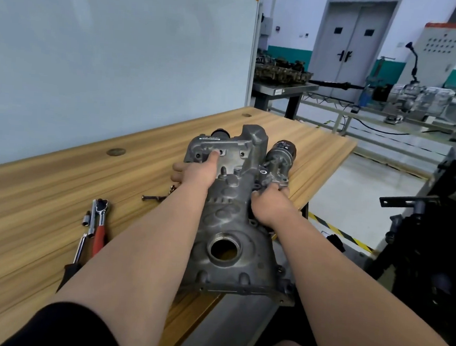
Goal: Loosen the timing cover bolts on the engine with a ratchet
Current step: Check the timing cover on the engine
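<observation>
Timing cover point(235, 208): cast metal, dull grey, matt, slightly grainy skin with worn shiny patches on the ribs; the round bore low down has a brighter machined rim. Worktop point(58, 193): wood-grain laminate, light brown, smooth, low sheen. Ratchet point(101, 219): polished chrome head and shank, glossy, with a red handle that looks like plastic or rubber. Socket point(86, 218) and extension bar point(79, 249) beside it: bright chrome, mirror-like. Loose bolts point(153, 198): dark, dull metal. Sleeve point(70, 329) on the left arm: black cloth, matt. Floor point(355, 181): pale, smooth, glossy.
</observation>
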`<action>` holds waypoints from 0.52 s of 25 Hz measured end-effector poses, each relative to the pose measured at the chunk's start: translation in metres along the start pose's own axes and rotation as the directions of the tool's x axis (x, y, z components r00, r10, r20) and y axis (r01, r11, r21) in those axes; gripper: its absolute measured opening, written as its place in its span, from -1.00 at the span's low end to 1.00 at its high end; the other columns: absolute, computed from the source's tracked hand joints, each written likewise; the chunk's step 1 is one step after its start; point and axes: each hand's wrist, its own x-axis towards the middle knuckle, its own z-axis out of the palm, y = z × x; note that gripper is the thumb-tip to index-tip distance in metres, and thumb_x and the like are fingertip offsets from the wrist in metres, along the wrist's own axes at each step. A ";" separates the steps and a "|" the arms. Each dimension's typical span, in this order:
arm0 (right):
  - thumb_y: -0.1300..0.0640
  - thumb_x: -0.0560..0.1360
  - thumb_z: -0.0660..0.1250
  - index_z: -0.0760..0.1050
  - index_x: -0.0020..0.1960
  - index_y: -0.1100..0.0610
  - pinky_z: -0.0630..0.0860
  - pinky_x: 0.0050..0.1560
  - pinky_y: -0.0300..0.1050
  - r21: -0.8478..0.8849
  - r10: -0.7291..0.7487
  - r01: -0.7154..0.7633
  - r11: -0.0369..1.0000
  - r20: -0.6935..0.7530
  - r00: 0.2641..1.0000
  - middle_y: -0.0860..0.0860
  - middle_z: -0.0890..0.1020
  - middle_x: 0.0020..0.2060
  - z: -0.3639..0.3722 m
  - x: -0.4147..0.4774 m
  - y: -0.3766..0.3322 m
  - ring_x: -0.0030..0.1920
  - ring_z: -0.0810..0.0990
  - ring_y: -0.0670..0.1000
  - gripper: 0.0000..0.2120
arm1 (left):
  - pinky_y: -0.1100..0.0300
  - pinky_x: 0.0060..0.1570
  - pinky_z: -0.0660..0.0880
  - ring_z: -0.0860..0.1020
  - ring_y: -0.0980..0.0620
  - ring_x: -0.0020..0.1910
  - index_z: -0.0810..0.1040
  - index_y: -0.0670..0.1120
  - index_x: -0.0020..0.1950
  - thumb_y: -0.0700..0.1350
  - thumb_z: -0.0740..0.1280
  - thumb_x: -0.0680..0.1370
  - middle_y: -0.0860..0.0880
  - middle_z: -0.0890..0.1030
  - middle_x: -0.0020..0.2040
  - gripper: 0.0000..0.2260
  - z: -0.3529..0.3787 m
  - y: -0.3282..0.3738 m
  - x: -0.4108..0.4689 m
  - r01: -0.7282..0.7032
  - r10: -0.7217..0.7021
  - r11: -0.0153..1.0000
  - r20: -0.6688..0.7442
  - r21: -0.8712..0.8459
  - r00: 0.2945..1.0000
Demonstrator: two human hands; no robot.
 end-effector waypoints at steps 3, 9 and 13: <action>-0.05 0.60 0.06 0.15 0.38 0.22 0.36 0.12 0.06 0.038 0.029 -0.025 0.999 -0.111 0.993 0.20 0.25 0.35 0.010 0.009 0.005 0.26 0.42 0.27 -0.53 | -0.17 0.40 0.20 0.15 -0.24 0.45 -0.06 -0.04 0.55 0.46 0.36 0.25 -0.15 0.12 0.50 0.10 0.005 0.006 0.017 -0.107 0.107 0.994 -0.019 0.011 0.994; -0.03 0.58 0.07 0.37 0.35 0.23 0.43 0.07 -0.08 0.148 0.085 -0.090 0.985 0.035 0.996 0.16 0.54 0.15 0.003 0.043 0.007 0.08 0.52 0.13 -0.54 | -0.05 0.22 0.38 0.32 -0.19 0.30 0.27 -0.04 0.41 0.28 0.41 0.16 -0.15 0.27 0.33 -0.11 0.015 0.010 0.037 -0.187 0.187 0.982 -0.016 -0.020 0.982; 0.05 0.65 0.03 0.48 0.22 0.21 0.32 0.03 -0.15 0.202 -0.015 0.011 0.979 0.015 1.000 0.21 0.53 0.22 -0.003 0.040 0.014 0.18 0.49 0.17 -0.64 | 0.07 0.03 0.37 0.37 -0.18 0.25 0.38 -0.02 0.30 0.19 0.38 0.13 -0.15 0.31 0.28 -0.23 0.017 0.010 0.036 -0.199 0.189 0.971 -0.083 -0.129 0.978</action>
